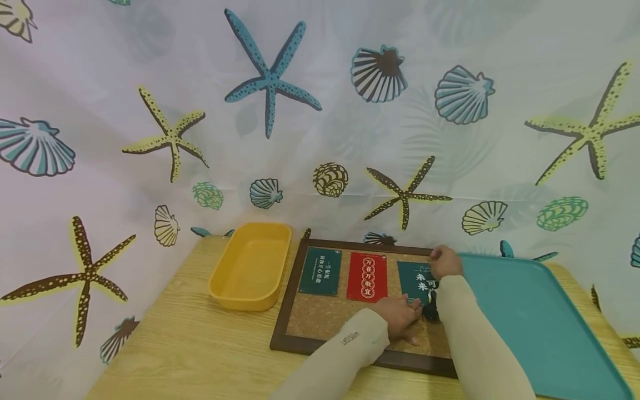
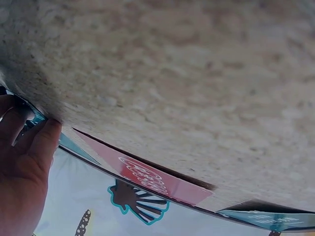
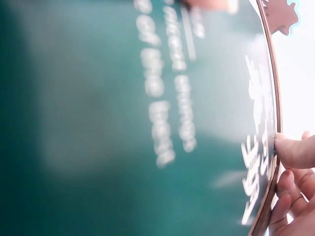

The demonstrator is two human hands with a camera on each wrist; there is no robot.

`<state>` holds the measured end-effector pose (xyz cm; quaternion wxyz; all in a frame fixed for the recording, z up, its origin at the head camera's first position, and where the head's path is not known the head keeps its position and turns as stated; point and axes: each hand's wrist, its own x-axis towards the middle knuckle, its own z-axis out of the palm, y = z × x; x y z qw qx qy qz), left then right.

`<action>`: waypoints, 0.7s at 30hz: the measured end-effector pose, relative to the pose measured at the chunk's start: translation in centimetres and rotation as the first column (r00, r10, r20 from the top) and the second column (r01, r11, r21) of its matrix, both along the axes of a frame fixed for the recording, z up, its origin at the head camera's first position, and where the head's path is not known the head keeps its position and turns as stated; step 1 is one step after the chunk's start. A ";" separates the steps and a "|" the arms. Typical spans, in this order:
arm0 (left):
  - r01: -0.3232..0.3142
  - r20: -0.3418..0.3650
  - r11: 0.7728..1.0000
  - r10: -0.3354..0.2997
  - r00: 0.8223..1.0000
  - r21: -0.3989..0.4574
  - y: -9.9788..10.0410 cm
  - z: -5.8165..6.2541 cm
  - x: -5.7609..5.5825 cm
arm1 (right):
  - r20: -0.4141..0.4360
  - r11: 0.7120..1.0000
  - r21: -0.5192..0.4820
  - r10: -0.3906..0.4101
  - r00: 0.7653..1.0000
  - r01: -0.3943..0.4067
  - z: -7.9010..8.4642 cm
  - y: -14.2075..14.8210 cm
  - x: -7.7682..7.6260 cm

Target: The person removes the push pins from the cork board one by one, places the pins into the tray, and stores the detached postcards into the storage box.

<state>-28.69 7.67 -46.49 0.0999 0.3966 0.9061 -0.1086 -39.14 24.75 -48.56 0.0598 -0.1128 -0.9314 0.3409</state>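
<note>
A framed corkboard (image 1: 325, 319) lies on the table, with a dark green card (image 1: 412, 275) bearing white characters near its right end. My left hand (image 1: 398, 316) rests on the cork, its extended fingers at the card's lower edge; the left wrist view shows those fingertips (image 2: 53, 127) low over the board. At the board's top right my right hand (image 1: 446, 262) grips the frame edge. Seen from the right wrist, its thumb (image 3: 293, 151) is on the front by the card's top, with curled fingers beyond the dark frame (image 3: 275, 108). My right forearm hides the card's right side.
A red card (image 1: 367, 278) and another green card (image 1: 320, 271) are on the board to the left. Beyond them stands a yellow bin (image 1: 250, 266). A teal tray (image 1: 530, 311) lies to the right, and a patterned curtain (image 1: 320, 139) hangs behind the table.
</note>
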 end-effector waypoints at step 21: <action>-0.028 0.013 1.000 0.028 1.000 0.005 0.3 -0.1 -0.2 | 0.034 0.998 0.066 0.014 0.999 -0.016 0.8 -0.3 0.4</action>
